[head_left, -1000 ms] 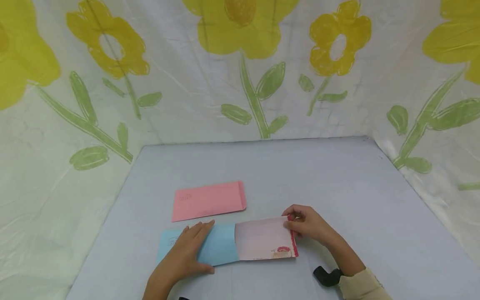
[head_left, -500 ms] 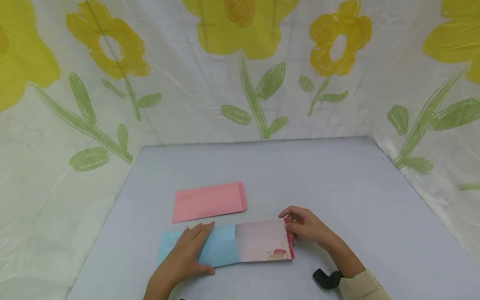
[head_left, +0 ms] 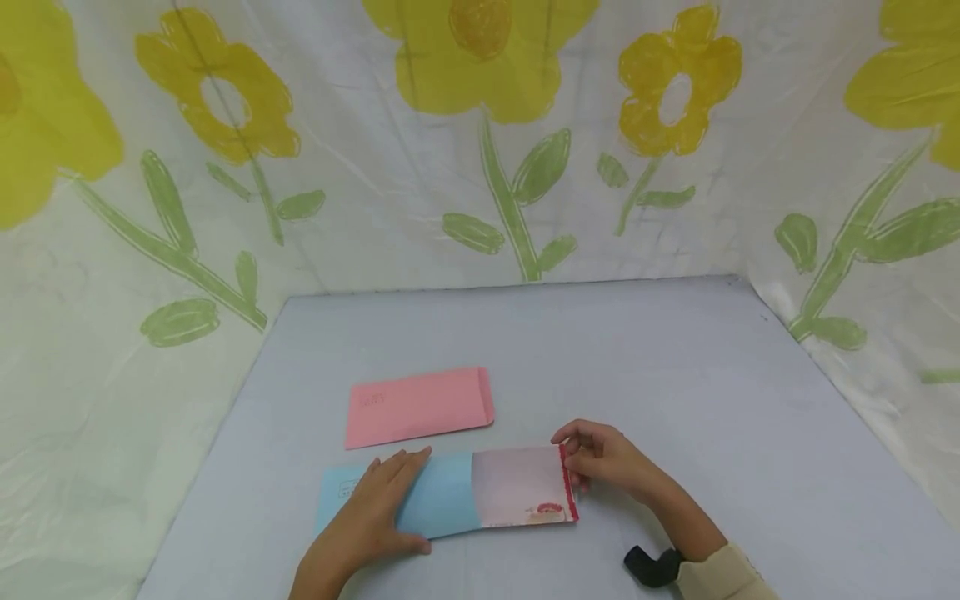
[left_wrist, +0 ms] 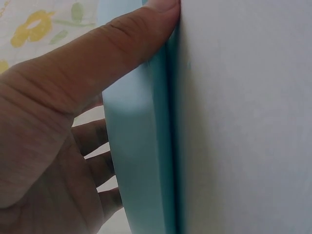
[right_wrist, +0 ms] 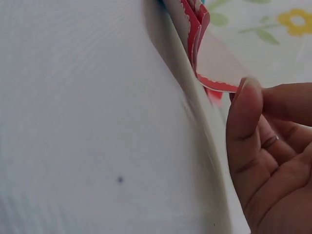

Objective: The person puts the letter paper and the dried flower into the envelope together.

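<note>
A light blue envelope [head_left: 442,500] lies on the table with its open end to the right. My left hand [head_left: 375,508] spans it, holding it between thumb and fingers at opposite long edges; in the left wrist view the thumb [left_wrist: 112,53] presses the near edge. Pale pink folded letter paper [head_left: 517,487] with a red scalloped border sits partly inside the envelope. My right hand [head_left: 607,458] pinches the paper's outer far corner between thumb and fingers. The right wrist view shows layered red-edged paper [right_wrist: 219,63]. The inserted end is hidden.
A pink envelope [head_left: 420,408] lies just beyond the blue one. A black curved piece [head_left: 652,567] is at the right wrist, by a beige sleeve [head_left: 727,575]. A white flower-printed curtain [head_left: 375,208] borders the pale table [head_left: 675,358] behind and at both sides.
My right hand has moved left, pushing the letter paper farther into the blue envelope, so less of it shows. The left hand has stayed in place on the envelope.
</note>
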`<state>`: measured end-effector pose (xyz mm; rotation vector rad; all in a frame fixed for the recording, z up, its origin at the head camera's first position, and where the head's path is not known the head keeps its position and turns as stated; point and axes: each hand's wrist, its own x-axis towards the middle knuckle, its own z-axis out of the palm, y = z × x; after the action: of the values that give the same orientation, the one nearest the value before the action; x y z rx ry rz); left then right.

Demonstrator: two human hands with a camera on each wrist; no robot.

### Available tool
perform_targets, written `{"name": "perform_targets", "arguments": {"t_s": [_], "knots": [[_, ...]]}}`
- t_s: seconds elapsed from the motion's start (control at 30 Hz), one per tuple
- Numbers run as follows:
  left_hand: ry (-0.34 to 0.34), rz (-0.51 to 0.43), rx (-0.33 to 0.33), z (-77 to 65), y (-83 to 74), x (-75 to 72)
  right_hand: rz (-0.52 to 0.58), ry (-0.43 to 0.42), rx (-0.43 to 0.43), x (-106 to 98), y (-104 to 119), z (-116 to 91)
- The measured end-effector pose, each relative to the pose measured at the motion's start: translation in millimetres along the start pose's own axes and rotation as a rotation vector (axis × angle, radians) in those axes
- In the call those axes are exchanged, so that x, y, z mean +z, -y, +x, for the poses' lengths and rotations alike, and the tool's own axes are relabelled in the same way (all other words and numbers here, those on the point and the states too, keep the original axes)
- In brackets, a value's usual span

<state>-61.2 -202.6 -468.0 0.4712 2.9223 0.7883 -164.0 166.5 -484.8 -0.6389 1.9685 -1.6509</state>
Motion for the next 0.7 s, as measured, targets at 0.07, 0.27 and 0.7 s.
{"name": "perform_targets", "arguments": {"t_s": [0.07, 0.27, 0.7], "knots": [[0.000, 0.001, 0.004, 0.2, -0.1, 0.2, -0.008, -0.006, 0.006, 1.0, -0.3, 0.1], [0.001, 0.000, 0.011, -0.3, -0.3, -0.1, -0.045, -0.017, -0.004, 2.2, -1.5, 1.5], [-0.001, -0.006, 0.018, -0.9, -0.2, -1.1, -0.055, -0.017, 0.042, 2.9, -1.6, 5.0]]}}
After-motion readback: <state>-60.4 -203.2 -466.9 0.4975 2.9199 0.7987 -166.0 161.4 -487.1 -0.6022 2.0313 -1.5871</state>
